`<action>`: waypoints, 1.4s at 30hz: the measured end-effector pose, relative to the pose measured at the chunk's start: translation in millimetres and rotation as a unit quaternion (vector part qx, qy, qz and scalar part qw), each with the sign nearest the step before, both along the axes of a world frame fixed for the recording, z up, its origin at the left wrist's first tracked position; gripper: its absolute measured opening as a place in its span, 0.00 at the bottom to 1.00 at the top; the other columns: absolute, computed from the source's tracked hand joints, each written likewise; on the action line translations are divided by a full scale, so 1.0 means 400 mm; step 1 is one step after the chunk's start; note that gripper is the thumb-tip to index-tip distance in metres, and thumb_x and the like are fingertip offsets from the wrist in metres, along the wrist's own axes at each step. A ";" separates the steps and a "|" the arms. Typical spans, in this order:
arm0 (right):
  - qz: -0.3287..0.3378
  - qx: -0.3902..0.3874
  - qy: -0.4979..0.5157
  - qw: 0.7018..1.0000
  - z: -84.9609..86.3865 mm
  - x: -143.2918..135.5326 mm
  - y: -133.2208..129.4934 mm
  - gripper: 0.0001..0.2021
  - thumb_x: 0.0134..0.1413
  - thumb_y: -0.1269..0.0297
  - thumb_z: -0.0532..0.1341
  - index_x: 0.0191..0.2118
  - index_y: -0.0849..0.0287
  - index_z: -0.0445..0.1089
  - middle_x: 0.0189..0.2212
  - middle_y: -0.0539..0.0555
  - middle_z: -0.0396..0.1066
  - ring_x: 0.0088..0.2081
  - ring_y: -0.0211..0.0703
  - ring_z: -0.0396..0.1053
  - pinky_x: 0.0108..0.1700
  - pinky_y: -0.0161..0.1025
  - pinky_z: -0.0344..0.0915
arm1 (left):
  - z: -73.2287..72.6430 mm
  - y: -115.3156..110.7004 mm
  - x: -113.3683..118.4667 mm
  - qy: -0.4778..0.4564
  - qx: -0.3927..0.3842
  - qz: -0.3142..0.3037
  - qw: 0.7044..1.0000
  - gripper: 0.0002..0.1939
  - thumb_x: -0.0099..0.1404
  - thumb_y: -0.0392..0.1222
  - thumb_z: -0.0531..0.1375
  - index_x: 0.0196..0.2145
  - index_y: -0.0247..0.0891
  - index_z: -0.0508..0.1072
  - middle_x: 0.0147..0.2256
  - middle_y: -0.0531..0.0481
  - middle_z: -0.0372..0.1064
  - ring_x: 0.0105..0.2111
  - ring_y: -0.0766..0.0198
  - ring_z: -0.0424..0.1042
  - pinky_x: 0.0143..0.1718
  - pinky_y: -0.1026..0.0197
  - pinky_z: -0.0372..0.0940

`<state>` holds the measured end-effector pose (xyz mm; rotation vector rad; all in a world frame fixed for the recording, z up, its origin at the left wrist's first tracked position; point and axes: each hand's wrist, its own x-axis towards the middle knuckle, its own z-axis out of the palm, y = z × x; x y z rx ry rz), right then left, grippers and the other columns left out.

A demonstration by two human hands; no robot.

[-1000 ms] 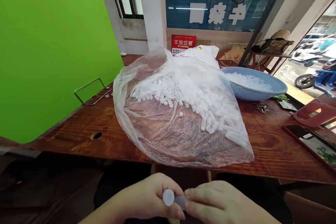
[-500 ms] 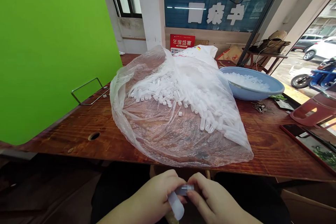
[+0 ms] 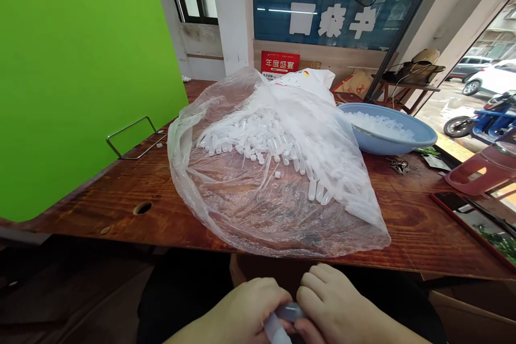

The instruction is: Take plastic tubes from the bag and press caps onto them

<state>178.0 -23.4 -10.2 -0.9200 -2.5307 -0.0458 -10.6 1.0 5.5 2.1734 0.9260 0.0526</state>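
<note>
Below the table's front edge, my left hand (image 3: 250,309) is closed around two frosted plastic tubes. One tube (image 3: 290,311) spans the gap between my hands, its right end pinched by the curled fingers of my right hand (image 3: 336,303). The other tube (image 3: 276,329) sticks out downward from my left hand, its lower end near the frame's bottom. Fingers cover much of both tubes. On the table lies a clear plastic bag (image 3: 179,153), mouth toward me, with a heap of white translucent tubes (image 3: 258,134) and small caps inside.
A blue basin (image 3: 387,145) of white pieces stands at the table's back right. Keys (image 3: 398,165), a phone (image 3: 478,220) and a pink container (image 3: 479,169) lie on the right. A green panel (image 3: 88,80) and metal wire handle (image 3: 133,140) flank the left. The table has a hole (image 3: 142,208).
Both hands have moved slightly lower. My right hand has rolled over, its knuckles now facing up, covering the right end of the tube between my hands.
</note>
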 end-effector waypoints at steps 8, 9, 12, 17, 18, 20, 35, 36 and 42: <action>0.085 0.124 0.012 0.989 -0.008 0.014 0.017 0.24 0.63 0.74 0.37 0.20 0.61 0.61 0.16 0.48 0.57 0.20 0.37 0.52 0.27 0.38 0.47 | 0.031 -0.016 0.015 0.009 -0.062 -0.048 0.997 0.02 0.60 0.35 0.57 0.29 0.39 0.68 0.29 0.56 0.65 0.27 0.70 0.64 0.26 0.71 0.55; 0.094 0.134 0.010 0.986 -0.008 0.014 0.018 0.24 0.62 0.75 0.38 0.20 0.61 0.61 0.15 0.48 0.57 0.20 0.37 0.52 0.27 0.38 0.47 | 0.031 -0.016 0.016 0.015 -0.058 -0.055 0.997 0.03 0.59 0.33 0.56 0.28 0.39 0.68 0.28 0.57 0.64 0.26 0.71 0.63 0.25 0.71 0.54; 0.080 0.145 0.014 0.986 -0.007 0.012 0.019 0.25 0.63 0.73 0.37 0.17 0.61 0.58 0.14 0.48 0.55 0.19 0.36 0.50 0.25 0.38 0.45 | 0.018 -0.015 0.020 0.019 -0.028 -0.067 0.997 0.03 0.60 0.35 0.56 0.28 0.38 0.67 0.27 0.57 0.62 0.25 0.71 0.62 0.24 0.70 0.54; -0.017 0.037 0.051 0.998 -0.021 0.000 0.007 0.29 0.64 0.62 0.30 0.17 0.59 0.55 0.14 0.50 0.57 0.19 0.36 0.54 0.24 0.36 0.50 | -0.025 -0.014 0.025 0.030 0.098 -0.090 0.991 0.08 0.63 0.45 0.55 0.31 0.38 0.67 0.28 0.52 0.65 0.27 0.65 0.64 0.27 0.66 0.56; -0.034 0.018 0.070 0.997 -0.028 -0.002 0.003 0.29 0.64 0.62 0.30 0.18 0.59 0.55 0.14 0.50 0.57 0.19 0.36 0.55 0.23 0.36 0.51 | -0.032 -0.014 0.024 0.036 0.126 -0.097 0.987 0.08 0.63 0.45 0.55 0.32 0.38 0.67 0.28 0.51 0.65 0.27 0.64 0.64 0.27 0.65 0.56; -0.059 -0.017 0.111 0.992 -0.048 -0.007 -0.005 0.27 0.64 0.61 0.31 0.19 0.58 0.55 0.14 0.50 0.57 0.18 0.35 0.55 0.22 0.34 0.51 | -0.040 -0.015 0.024 0.044 0.178 -0.106 0.977 0.09 0.66 0.45 0.52 0.34 0.37 0.67 0.29 0.49 0.67 0.27 0.63 0.65 0.27 0.64 0.56; -0.167 -0.241 0.002 0.956 0.042 -0.002 0.016 0.19 0.62 0.55 0.44 0.26 0.58 0.61 0.22 0.50 0.66 0.23 0.38 0.63 0.25 0.34 0.54 | -0.073 0.024 0.005 0.054 0.084 -0.021 0.995 0.04 0.61 0.40 0.56 0.34 0.38 0.68 0.34 0.49 0.70 0.33 0.59 0.70 0.34 0.60 0.62; -0.186 -0.230 -0.017 0.955 0.071 -0.001 0.036 0.16 0.61 0.56 0.47 0.28 0.58 0.62 0.24 0.51 0.67 0.25 0.39 0.64 0.26 0.34 0.55 | -0.087 0.034 0.008 0.067 0.049 0.003 0.997 0.05 0.59 0.39 0.57 0.35 0.39 0.69 0.36 0.49 0.71 0.35 0.58 0.70 0.36 0.59 0.63; -0.262 -0.147 -0.147 0.942 0.157 -0.059 0.269 0.11 0.62 0.65 0.48 0.43 0.61 0.64 0.39 0.58 0.68 0.40 0.46 0.68 0.37 0.38 0.61 | -0.139 0.093 0.064 0.208 -0.008 0.126 0.970 0.38 0.41 0.39 0.69 0.51 0.35 0.63 0.51 0.33 0.64 0.51 0.36 0.61 0.50 0.38 0.54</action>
